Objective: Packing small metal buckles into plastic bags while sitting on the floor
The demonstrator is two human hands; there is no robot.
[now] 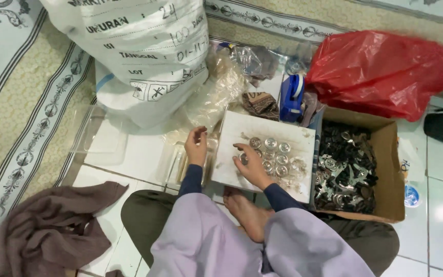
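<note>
Several round metal parts [273, 154] lie in white tray [232, 128].

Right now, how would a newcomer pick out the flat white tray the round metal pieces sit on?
Find the red plastic bag at upper right, then the brown cardboard box of dark parts below it. The white tray lies just left of that box, under the right hand; only it holds neat rows of shiny discs.

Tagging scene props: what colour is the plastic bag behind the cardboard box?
Red: the plastic bag, crumpled behind the cardboard box, shows best in the head view.
</note>
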